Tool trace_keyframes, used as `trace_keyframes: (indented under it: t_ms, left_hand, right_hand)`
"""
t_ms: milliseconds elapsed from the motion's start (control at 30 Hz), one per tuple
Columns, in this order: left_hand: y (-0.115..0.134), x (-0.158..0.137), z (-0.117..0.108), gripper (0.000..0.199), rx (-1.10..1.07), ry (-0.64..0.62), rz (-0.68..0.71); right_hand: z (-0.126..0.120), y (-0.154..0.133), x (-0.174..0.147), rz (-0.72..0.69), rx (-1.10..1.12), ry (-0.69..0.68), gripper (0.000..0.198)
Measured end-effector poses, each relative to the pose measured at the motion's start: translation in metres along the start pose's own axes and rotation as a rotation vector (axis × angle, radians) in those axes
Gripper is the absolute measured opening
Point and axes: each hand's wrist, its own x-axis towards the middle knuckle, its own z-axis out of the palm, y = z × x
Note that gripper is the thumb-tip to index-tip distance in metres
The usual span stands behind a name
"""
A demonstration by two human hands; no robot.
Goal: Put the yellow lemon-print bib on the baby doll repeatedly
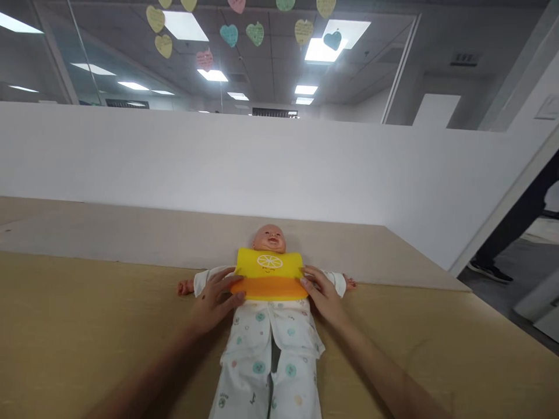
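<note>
A baby doll [269,237] lies on its back on the table, head away from me and arms spread out. It wears white printed clothes [257,349]. Over its chest is a yellow and orange bib [268,270] with a white citrus slice drawn on it. My left hand [215,299] rests at the bib's left edge, thumb and fingers apart, tips touching the bib's lower part. At the opposite edge, my right hand [324,295] lies with stretched fingers, thumb on the orange band. Both hands partly cover the doll's sleeves.
The wooden table [109,337] has a greyish strip [152,233] along its far side, against a white wall [244,157]. Heart-shaped notes [229,35] are stuck on the glass above. To the right, beyond the table edge, a person's leg and dark shoe [489,270] show.
</note>
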Motion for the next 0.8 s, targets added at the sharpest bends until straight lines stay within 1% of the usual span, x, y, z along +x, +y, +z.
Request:
trace_keyframes:
  t_ms: [100,167,200,233,300,333,400,500,600,700,800]
  left_hand:
    - [-0.012,-0.006,-0.001,0.043,0.092,0.123,0.086]
    - [-0.026,-0.010,-0.005,0.040,0.243,0.195,0.141]
    - [-0.034,-0.011,-0.008,0.040,0.335,0.214,0.167]
    - [-0.043,-0.012,-0.011,0.040,0.423,0.216,0.193]
    - [-0.060,-0.011,-0.017,0.043,0.557,0.190,0.241]
    - [-0.068,-0.010,-0.021,0.042,0.597,0.175,0.263]
    - [-0.081,-0.004,-0.027,0.039,0.636,0.145,0.306]
    - [-0.094,0.005,-0.033,0.035,0.654,0.117,0.364]
    - [-0.101,0.010,-0.035,0.032,0.656,0.154,0.392]
    - [-0.101,0.008,-0.034,0.033,0.649,0.185,0.400]
    - [-0.097,0.007,-0.035,0.037,0.641,0.174,0.388]
  right_hand:
    - [0.000,-0.003,-0.002,-0.005,-0.099,0.057,0.044]
    - [-0.011,0.000,-0.003,0.001,-0.244,0.109,0.045]
    - [-0.019,0.004,-0.003,-0.018,-0.349,0.135,0.045]
    - [-0.030,0.010,-0.003,-0.058,-0.465,0.146,0.045]
    - [-0.051,0.025,-0.003,-0.178,-0.677,0.101,0.045]
    - [-0.060,0.033,-0.003,-0.232,-0.755,0.064,0.047]
    - [-0.075,0.046,-0.002,-0.288,-0.858,0.016,0.053]
    - [-0.083,0.055,-0.001,-0.273,-0.931,-0.031,0.053]
    - [-0.083,0.054,0.000,-0.233,-0.949,-0.065,0.052]
    - [-0.083,0.055,0.003,-0.219,-0.915,-0.058,0.052]
    - [-0.084,0.061,0.007,-0.238,-0.881,-0.007,0.049]
